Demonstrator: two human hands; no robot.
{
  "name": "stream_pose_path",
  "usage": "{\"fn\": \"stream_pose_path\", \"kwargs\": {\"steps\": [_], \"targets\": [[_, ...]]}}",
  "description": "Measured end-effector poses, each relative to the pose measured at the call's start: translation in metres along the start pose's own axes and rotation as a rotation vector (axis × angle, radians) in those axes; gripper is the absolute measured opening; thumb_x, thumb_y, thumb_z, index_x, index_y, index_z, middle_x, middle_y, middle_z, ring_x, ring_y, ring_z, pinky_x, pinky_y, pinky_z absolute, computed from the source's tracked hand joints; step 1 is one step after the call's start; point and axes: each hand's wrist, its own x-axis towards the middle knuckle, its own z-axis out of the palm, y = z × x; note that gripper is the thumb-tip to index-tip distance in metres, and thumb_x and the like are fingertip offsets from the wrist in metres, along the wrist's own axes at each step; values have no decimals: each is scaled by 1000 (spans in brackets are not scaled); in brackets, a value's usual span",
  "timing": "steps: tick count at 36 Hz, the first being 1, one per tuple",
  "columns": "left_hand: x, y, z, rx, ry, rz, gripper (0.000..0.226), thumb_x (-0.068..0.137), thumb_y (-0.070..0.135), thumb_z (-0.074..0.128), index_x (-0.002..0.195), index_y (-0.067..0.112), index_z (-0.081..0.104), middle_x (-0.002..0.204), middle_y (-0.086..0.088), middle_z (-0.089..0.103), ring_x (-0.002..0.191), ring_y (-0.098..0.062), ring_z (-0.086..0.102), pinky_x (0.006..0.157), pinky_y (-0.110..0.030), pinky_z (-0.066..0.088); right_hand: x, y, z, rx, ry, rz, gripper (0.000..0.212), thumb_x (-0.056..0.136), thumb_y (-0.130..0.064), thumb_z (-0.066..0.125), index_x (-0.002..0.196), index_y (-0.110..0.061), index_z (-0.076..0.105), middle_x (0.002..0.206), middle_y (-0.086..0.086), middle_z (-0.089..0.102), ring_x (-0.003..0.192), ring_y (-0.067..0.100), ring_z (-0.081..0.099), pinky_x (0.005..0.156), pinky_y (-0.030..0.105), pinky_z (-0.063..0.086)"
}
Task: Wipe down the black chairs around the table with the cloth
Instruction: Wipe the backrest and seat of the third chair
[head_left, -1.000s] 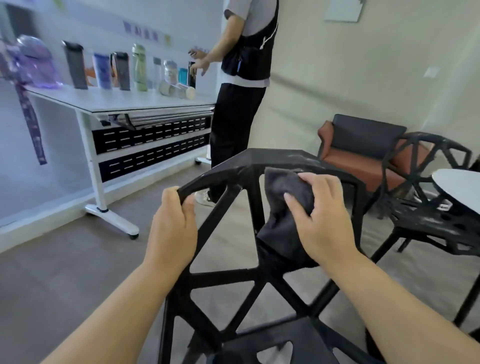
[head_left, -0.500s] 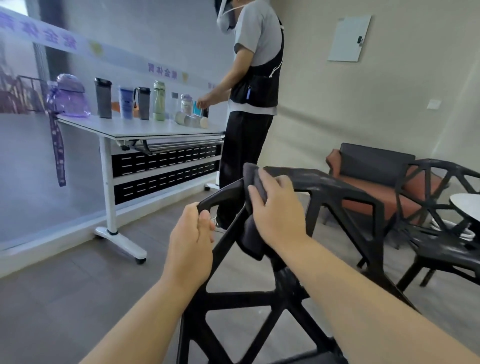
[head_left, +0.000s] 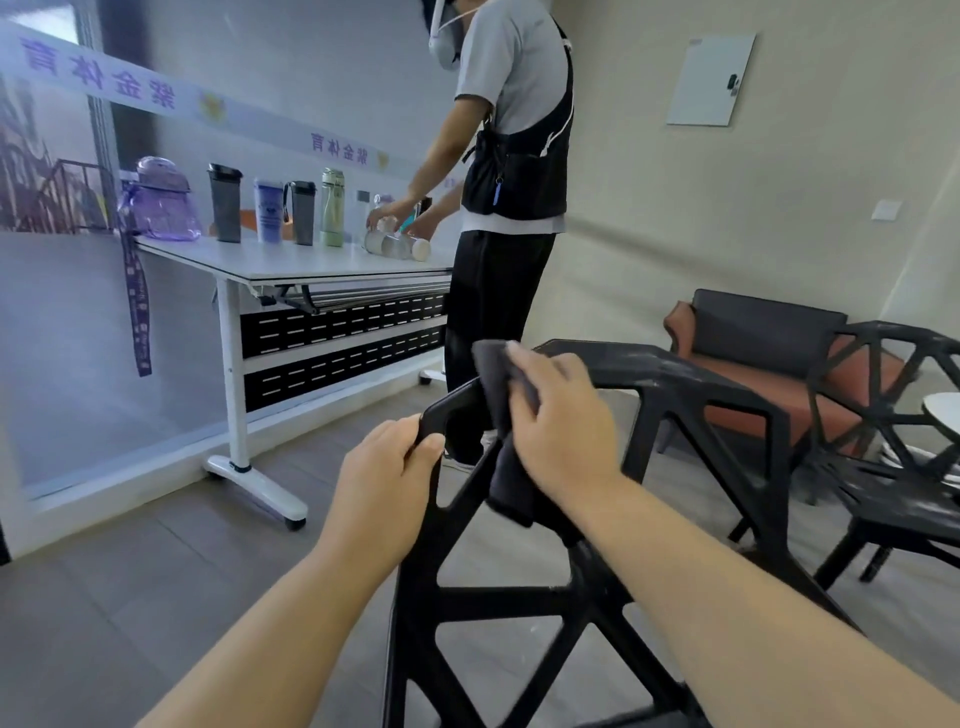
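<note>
A black plastic chair with an open lattice back (head_left: 691, 387) stands directly in front of the camera, its back toward the viewer. The left hand (head_left: 382, 473) grips the left corner of the top rail, fingers curled round the bar. The right hand (head_left: 563, 431) holds a dark grey cloth (head_left: 511, 488) bunched under its curled fingers and presses it on the top rail just beside the left hand; the cloth's loose end hangs down over a slanted strut. A 2nd black lattice chair (head_left: 893, 467) stands to the right beside the rim of a white round table (head_left: 943, 410). Behind, a person in a grey shirt (head_left: 514, 156) touches bottles on a white folding table (head_left: 291, 265)
</note>
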Motion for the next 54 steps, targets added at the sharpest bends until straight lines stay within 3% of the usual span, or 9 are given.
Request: {"fn": "stream_pose_path", "kwargs": {"steps": [8,17,26,31,34,39,43,47,54], "targets": [[-2,1,-12,14,-71,5,25,98,20,45,77,17,58,77,1,59,75,-15,55,66,-30,44,-15,-12,1,-48,-37,-384,37,92,-37,50,123,-21,64,88,3,55,60,13,52,47,16,33],[1,13,-14,42,-145,48,27,99,17,41,110,42,41,74,2,52,64,-8,49,58,-17,40,25,64,-31,-202,-8,425,35,100,-37,41,133,-31,51,114,8,41,85,37,57,68,35,40],[54,48,20,342,-35,182,27,97,12,38,115,9,57,105,-6,60,97,-22,54,77,-24,38,26,42,-25,-266,-56,70,34,96,-35,51,129,-24,52,121,13,39,75,31,59,56,28,39],[77,65,51,611,-115,179,15,89,3,38,79,12,43,84,-4,49,68,-17,45,52,-23,29,31,65,-24,-295,-66,-48,24,85,-17,68,109,-21,66,100,14,54,48,29,52,35,28,40],[74,53,61,761,5,261,13,96,13,38,97,17,50,89,2,47,71,-15,44,52,-24,25,32,95,-30,-391,-42,86,31,82,-12,70,111,-20,67,100,17,54,46,31,54,39,27,36],[68,43,68,862,112,335,19,98,22,36,107,20,52,100,3,56,84,-15,56,54,-21,26,25,141,-55,-491,-38,421,34,101,-25,40,133,-22,51,129,18,39,80,39,60,60,34,32],[71,37,73,846,174,406,21,89,20,46,80,11,62,69,-3,57,55,-19,54,47,-25,25,25,138,-59,-515,-24,479,36,102,-27,36,133,-17,51,130,18,36,78,39,54,62,34,33],[72,35,75,856,250,468,20,84,18,51,69,9,60,60,-5,54,46,-20,50,43,-23,23,41,103,-38,-458,-50,238,33,101,-36,36,125,-22,55,125,14,39,86,37,60,65,35,41],[73,31,75,867,247,481,22,87,19,50,72,7,62,63,-6,57,48,-21,54,44,-21,22,34,109,-32,-424,30,111,16,94,-23,57,104,-15,67,103,17,52,49,30,54,46,25,28]]}}
